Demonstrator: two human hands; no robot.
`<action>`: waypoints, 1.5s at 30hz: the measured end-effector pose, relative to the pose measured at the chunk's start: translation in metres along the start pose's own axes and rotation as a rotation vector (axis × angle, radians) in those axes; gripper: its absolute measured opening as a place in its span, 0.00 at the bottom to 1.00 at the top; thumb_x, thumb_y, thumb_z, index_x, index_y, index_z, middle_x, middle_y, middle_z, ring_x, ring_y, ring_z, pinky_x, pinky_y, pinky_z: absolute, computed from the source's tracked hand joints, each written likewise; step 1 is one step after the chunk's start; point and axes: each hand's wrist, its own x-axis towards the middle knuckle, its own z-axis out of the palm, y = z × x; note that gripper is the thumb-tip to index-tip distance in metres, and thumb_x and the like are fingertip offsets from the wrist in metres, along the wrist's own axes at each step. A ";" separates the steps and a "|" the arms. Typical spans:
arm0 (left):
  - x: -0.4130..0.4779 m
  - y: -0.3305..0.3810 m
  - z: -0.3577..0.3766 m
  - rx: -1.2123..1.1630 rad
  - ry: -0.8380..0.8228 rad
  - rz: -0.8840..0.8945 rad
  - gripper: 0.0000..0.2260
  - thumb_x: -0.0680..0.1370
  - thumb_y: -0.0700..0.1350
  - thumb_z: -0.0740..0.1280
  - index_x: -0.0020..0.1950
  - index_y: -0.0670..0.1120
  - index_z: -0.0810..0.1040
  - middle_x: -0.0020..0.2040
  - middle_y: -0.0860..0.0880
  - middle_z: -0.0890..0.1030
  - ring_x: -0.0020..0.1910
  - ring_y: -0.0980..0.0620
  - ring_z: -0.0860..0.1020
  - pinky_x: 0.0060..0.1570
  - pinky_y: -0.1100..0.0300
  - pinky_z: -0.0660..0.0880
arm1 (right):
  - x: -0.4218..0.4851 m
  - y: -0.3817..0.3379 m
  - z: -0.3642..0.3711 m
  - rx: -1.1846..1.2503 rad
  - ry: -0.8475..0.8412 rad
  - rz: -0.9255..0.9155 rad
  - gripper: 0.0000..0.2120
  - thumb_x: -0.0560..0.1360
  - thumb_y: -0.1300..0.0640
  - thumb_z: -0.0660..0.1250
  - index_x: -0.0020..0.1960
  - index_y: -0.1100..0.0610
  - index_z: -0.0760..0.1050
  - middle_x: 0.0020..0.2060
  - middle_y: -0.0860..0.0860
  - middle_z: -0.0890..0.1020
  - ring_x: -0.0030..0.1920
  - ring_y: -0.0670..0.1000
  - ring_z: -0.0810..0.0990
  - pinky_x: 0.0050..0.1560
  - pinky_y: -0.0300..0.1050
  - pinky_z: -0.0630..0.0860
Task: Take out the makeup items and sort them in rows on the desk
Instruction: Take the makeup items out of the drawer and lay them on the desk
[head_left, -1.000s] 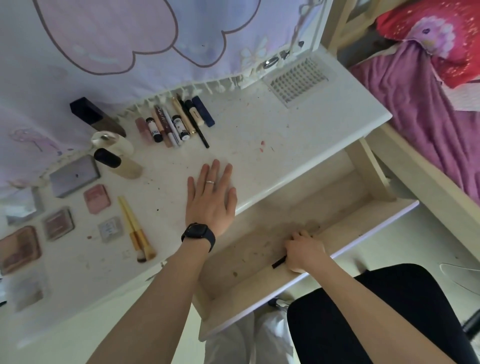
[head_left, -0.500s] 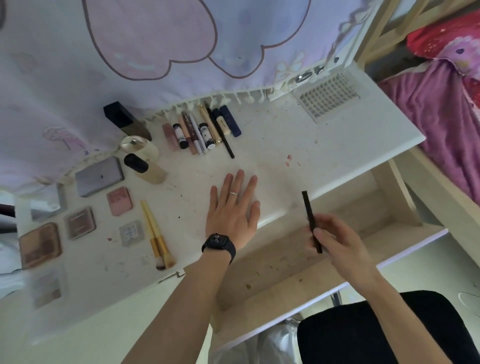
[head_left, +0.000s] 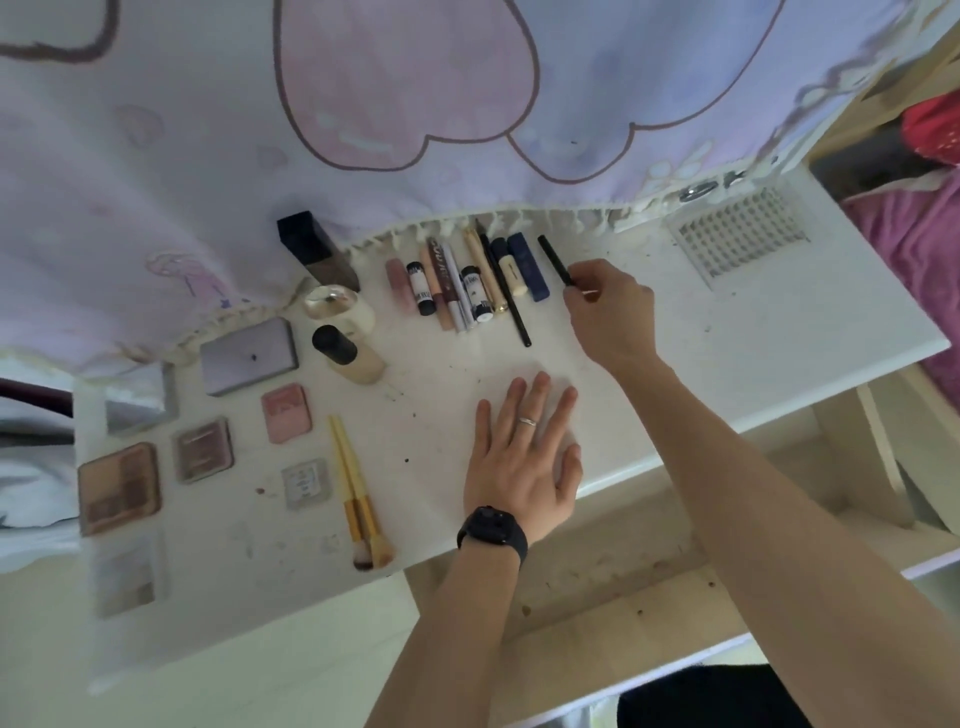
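Head camera shows a thin black pencil (head_left: 555, 260) pinched at its near end by the thumb and curled fingers of the right hand (head_left: 610, 312). Its far end angles toward the curtain (head_left: 467, 104) fringe, just left of the grip and beside the navy tube (head_left: 527, 265) that ends the row of sticks (head_left: 457, 283) on the desk (head_left: 779, 338). Nearer than that grip, the left hand (head_left: 522, 467) lies flat on the desk with straight fingers, holding nothing, while two brushes (head_left: 358, 493) and several compacts (head_left: 285, 413) lie farther left and the open drawer (head_left: 623, 587) sits under the right forearm.
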 end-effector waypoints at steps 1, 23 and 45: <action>0.000 0.000 0.000 -0.006 0.002 0.000 0.27 0.81 0.55 0.56 0.80 0.54 0.58 0.81 0.49 0.55 0.80 0.45 0.53 0.77 0.40 0.50 | 0.004 -0.003 0.004 -0.006 -0.020 -0.004 0.14 0.79 0.57 0.65 0.64 0.53 0.78 0.55 0.49 0.84 0.53 0.49 0.82 0.51 0.31 0.69; 0.002 0.000 -0.002 0.045 -0.178 -0.061 0.27 0.82 0.57 0.45 0.81 0.56 0.46 0.82 0.49 0.46 0.81 0.46 0.45 0.77 0.38 0.48 | -0.163 0.051 -0.066 0.365 0.297 0.351 0.10 0.80 0.55 0.65 0.59 0.44 0.80 0.53 0.37 0.82 0.53 0.32 0.78 0.50 0.25 0.72; -0.001 -0.002 0.005 0.088 -0.058 -0.013 0.27 0.81 0.58 0.45 0.81 0.58 0.48 0.82 0.49 0.51 0.80 0.46 0.49 0.77 0.39 0.49 | -0.292 0.179 0.006 1.452 0.496 1.222 0.21 0.84 0.46 0.52 0.59 0.50 0.82 0.55 0.54 0.86 0.57 0.58 0.83 0.59 0.57 0.79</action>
